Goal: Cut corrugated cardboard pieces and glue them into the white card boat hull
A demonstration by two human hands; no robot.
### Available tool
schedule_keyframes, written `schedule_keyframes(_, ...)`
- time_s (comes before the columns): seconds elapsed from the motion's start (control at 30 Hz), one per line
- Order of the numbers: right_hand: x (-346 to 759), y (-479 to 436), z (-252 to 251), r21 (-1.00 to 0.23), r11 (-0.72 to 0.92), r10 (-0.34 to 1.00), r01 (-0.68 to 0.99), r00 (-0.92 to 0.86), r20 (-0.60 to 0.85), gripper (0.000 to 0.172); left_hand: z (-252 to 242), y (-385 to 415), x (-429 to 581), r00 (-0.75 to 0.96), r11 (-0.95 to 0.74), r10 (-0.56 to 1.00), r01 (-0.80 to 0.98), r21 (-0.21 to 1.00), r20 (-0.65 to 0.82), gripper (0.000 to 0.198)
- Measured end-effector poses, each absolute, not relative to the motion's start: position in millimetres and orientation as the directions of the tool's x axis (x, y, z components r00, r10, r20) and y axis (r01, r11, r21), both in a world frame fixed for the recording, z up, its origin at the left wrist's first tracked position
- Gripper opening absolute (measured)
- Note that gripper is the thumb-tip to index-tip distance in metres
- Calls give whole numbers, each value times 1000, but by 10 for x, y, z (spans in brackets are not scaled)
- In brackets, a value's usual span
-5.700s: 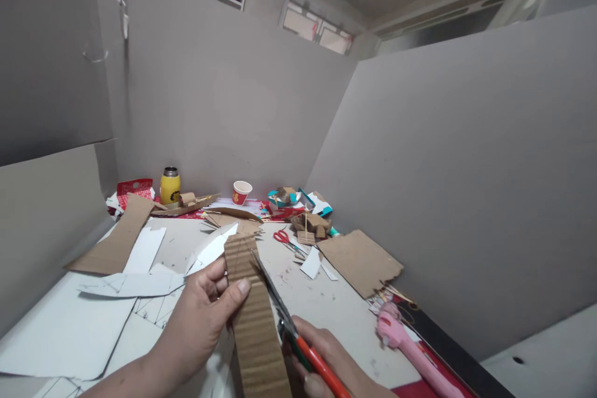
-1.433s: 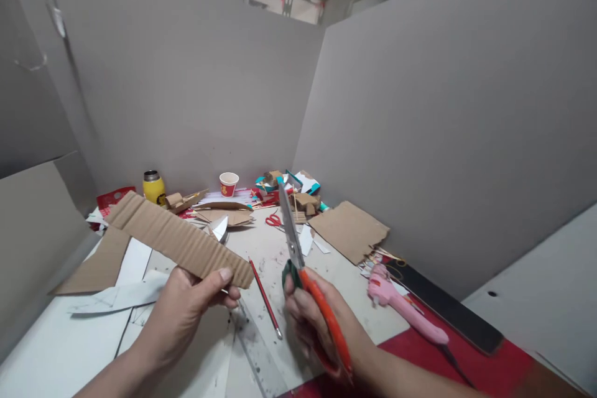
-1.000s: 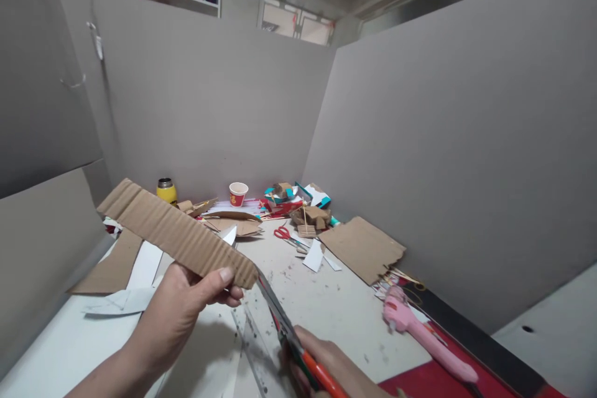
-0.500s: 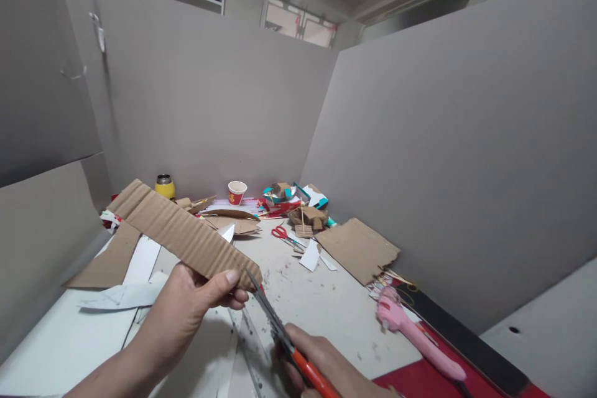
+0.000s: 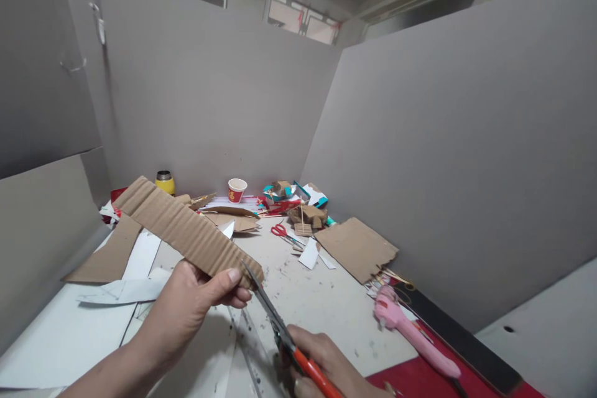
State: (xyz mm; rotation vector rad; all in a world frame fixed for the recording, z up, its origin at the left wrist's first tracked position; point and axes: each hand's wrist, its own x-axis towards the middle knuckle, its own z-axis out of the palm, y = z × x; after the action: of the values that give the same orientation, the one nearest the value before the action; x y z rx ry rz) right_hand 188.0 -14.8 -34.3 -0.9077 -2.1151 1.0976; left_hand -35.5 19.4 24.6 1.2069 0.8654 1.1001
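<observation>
A long strip of corrugated cardboard [image 5: 181,227] slants across the space above the table, pinched near its lower right end by my left hand [image 5: 205,295]. The thumb lies on the ridged face and the fingers curl beneath. My right hand [image 5: 326,360] is closed around the orange-handled scissors [image 5: 275,317]. Their blades meet the strip's near right end, just beside my left thumb, with the upper blade lying over the cardboard. The lower blade is largely hidden.
On the right lie a pink glue gun [image 5: 415,336] and a flat cardboard sheet [image 5: 357,249]. Red-handled scissors [image 5: 280,231], paper scraps [image 5: 309,254] and a paper cup [image 5: 237,190] are farther back. A yellow container [image 5: 165,183] stands at back left. Grey panels [image 5: 209,93] enclose the table.
The strip and both hands have shifted very slightly in view. The scissor blades look a little closer together at the strip's end, while both grips stay the same.
</observation>
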Motion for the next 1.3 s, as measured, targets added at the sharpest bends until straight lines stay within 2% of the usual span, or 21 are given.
schedule_keyframes(0.17,1872,-148,-349,-850,451,775,273,-593,220,42,250,193,-350,279,-4,959,-174,985,54,21)
schedule_keyframes(0.33,1859,-174,-319,-849,435,794,298,-572,206,42,264,186,-351,299,1,953,-172,985,51,20)
schedule_keyframes(0.57,1862,-169,-446,-857,462,769,227,-584,261,40,268,177,-336,305,8,951,-198,980,54,23)
schedule_keyframes(0.73,1889,-175,-498,-856,459,774,236,-579,255,42,281,147,-325,317,11,947,-190,982,51,23)
schedule_keyframes(0.97,1830,-196,-454,-915,351,788,200,-591,173,49,310,172,-382,187,-55,978,-183,982,90,26)
schedule_keyframes(1.1,1829,-177,-433,-866,419,782,272,-592,192,48,290,152,-336,186,-53,980,-95,994,70,28)
schedule_keyframes(1.3,1891,-163,-485,-844,452,766,289,-611,201,40,256,112,-281,197,-9,980,-79,997,25,29)
